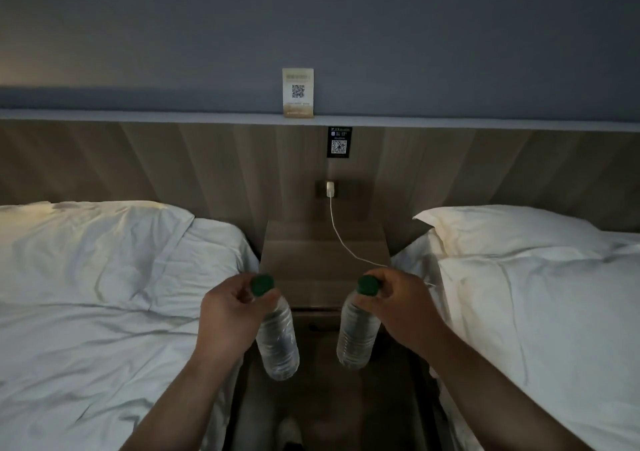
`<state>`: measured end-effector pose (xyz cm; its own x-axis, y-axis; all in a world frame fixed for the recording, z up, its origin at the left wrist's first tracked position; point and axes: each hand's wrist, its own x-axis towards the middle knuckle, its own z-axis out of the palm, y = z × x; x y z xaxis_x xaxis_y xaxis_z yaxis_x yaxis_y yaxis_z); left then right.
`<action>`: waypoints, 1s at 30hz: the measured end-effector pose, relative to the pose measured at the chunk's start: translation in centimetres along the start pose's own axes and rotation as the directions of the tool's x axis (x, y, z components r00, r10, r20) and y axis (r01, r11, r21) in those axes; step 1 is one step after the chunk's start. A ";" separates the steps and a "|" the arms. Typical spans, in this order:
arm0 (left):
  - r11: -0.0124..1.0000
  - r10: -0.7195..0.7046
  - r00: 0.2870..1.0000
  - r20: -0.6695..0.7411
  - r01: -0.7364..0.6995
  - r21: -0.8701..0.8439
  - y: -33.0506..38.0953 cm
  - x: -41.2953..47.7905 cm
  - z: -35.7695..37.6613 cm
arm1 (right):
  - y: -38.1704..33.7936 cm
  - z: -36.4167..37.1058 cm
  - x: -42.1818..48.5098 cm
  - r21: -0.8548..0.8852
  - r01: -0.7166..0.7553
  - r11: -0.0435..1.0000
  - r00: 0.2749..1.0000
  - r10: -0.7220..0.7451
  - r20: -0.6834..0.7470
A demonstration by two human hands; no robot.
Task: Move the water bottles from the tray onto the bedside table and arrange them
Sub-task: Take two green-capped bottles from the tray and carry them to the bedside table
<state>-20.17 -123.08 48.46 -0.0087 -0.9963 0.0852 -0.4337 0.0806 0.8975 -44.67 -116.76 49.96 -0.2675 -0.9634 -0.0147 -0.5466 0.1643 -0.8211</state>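
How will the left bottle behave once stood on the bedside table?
The left bottle looks water-filled, so it is probably heavy for its size. Tall, narrow and round, it could tip from a nudge near its green cap, then roll. Its thin ribbed wall likely dents if the left hand, now at the neck, squeezes.

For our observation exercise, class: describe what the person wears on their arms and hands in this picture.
The left forearm and right forearm are bare to the frame's bottom edge; no sleeves show. The left hand and right hand wear no gloves, and no watch, bracelet or ring is visible, though dim light could hide small details.
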 end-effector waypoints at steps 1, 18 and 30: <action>1.000 -0.003 1.000 0.025 0.002 0.017 -0.7 1.6 0.3 | 0.2 0.8 1.7 -0.012 -0.003 1.000 1.000 0.003 0.018; 0.950 -0.135 0.963 0.234 0.059 0.305 -10.7 22.7 8.2 | 6.6 9.1 24.3 -0.247 -0.138 0.959 0.961 0.191 0.202; 0.875 -0.252 0.959 0.131 0.168 0.455 -19.2 28.9 16.8 | 15.4 16.2 35.8 -0.279 -0.078 0.957 0.909 0.183 0.374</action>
<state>-27.19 -153.91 26.45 -0.0173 -0.9793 -0.2016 -0.7907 -0.1100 0.6023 -49.79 -152.20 27.51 -0.0463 -0.9249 -0.3774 -0.7241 0.2913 -0.6252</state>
